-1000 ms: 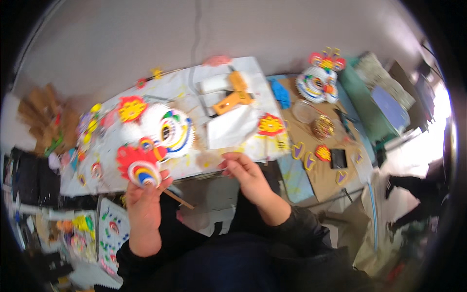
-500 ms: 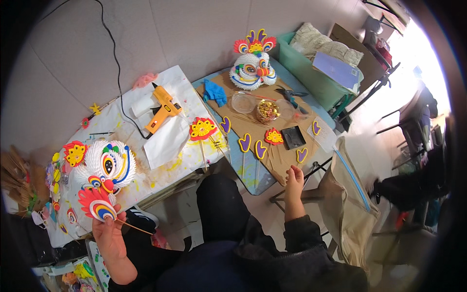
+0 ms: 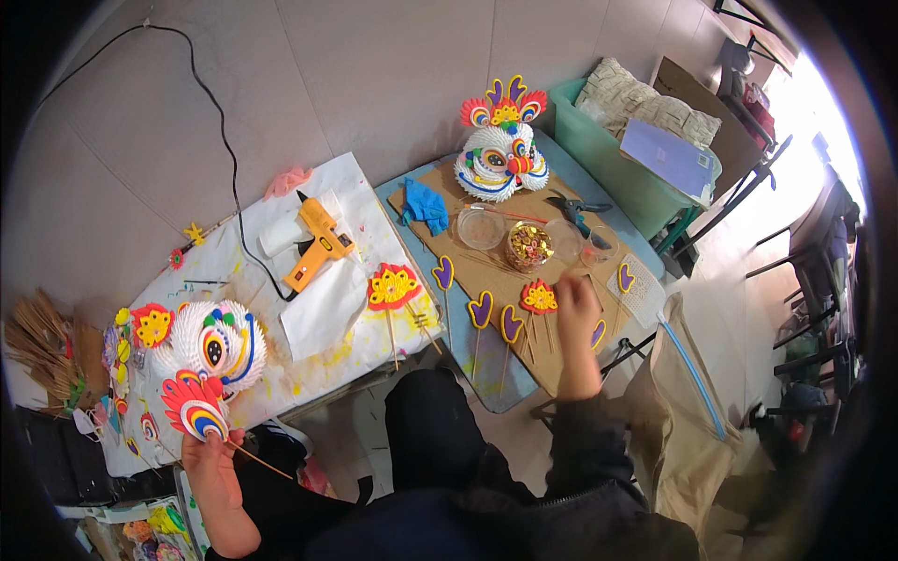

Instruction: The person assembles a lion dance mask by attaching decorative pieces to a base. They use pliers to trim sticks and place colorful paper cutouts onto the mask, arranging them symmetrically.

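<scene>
My left hand (image 3: 213,472) is closed on a red, white, yellow and blue ear-shaped ornament (image 3: 198,411) with a thin wooden stick. It is in front of a white lion-dance head (image 3: 238,327) lying on the left table. My right hand (image 3: 578,323), smeared by motion, is over the cardboard on the right table, and its fingers cannot be made out. Beside it lie a red and yellow crown-shaped ornament (image 3: 538,297) on sticks and several purple, yellow-edged pieces (image 3: 480,309). My right hand and forearm mostly cover the black tray there.
An orange glue gun (image 3: 321,245) with a black cord lies on the stained left table. Farther back on the right table stand a second lion head (image 3: 500,168), a tub of gold bits (image 3: 529,245) and pliers (image 3: 578,210). A green bin (image 3: 608,154) is beyond.
My right hand has moved forward from the near table edge to above the cardboard by the black tray. My left hand still holds the ear-shaped ornament. The view has shifted slightly.
</scene>
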Demonstrator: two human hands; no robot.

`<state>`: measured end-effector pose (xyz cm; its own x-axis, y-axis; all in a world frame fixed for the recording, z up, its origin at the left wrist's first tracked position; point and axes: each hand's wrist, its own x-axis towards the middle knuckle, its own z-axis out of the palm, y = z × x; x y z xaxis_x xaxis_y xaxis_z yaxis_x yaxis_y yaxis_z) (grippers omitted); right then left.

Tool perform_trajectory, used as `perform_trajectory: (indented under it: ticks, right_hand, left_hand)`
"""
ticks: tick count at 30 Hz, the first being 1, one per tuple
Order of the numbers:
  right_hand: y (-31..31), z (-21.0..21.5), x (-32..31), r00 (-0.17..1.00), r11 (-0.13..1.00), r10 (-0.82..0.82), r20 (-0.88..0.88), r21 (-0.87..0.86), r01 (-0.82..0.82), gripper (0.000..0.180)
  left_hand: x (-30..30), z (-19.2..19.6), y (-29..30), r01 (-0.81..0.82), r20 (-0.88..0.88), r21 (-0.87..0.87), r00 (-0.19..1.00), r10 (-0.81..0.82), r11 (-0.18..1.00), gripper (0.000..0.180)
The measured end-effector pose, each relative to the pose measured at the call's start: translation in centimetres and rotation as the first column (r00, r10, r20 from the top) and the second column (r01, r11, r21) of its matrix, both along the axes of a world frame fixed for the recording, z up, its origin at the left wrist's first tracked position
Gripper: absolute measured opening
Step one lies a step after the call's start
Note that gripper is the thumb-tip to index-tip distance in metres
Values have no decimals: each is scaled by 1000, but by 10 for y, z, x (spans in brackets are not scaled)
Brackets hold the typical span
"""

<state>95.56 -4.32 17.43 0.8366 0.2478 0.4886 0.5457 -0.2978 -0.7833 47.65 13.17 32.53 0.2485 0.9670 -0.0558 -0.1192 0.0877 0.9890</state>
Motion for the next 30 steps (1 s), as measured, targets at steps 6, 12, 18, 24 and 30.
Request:
perform_trajectory:
  ticks: [6,12,18,24,30]
  right_hand:
    - [58,43,166,949,474,33,314,-841,262,17]
    - [90,-6,234,984,160,-48,171,-971,177,19]
    - [104,-37,253,971,21,-29,236,-971,237,19]
    - [102,-35,254,969,-43,-100,228,-973,225,18]
    - [85,-54,273,984,-59,-70,162,-986,158,20]
  left_hand:
    - [26,2,10,-52,-104,64,993,58,997,34]
    - [57,-3,18,-128,-46,73,990,132,989,42]
    - [77,0,26,-99,-122,156,985,118,983,33]
    - [83,-3,32,-80,-102,157,990,97,984,34]
    - [92,-5,36,-142,-82,170,984,157,975,32]
